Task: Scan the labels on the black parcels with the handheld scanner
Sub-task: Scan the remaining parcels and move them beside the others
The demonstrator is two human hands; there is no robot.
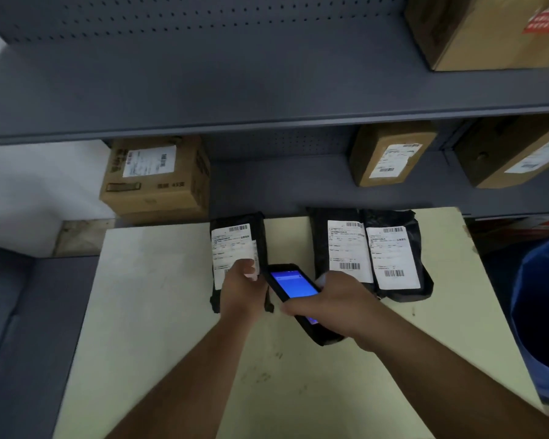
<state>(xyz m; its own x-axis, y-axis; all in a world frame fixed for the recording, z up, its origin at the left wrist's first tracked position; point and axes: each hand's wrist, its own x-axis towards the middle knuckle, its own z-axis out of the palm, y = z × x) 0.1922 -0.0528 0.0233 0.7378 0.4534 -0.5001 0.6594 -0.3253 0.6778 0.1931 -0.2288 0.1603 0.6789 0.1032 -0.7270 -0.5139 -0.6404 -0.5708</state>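
Three black parcels with white barcode labels lie at the far side of a pale table (171, 312). The left parcel (235, 245) lies apart from the others; my left hand (243, 288) rests on its lower label and grips its near end. The middle parcel (338, 245) and the right parcel (396, 255) lie side by side, touching. My right hand (336, 307) holds the black handheld scanner (293, 286), its blue screen lit and facing up, its top end pointing toward the left parcel. The lower barcode of the left parcel is hidden by my hand.
Grey metal shelving (267, 115) runs behind the table. Cardboard boxes stand on it: one at left (156, 182), one at centre right (390, 153), one at right (517, 153), one on the upper shelf (488, 30). A blue bin (539, 312) stands by the table's right edge.
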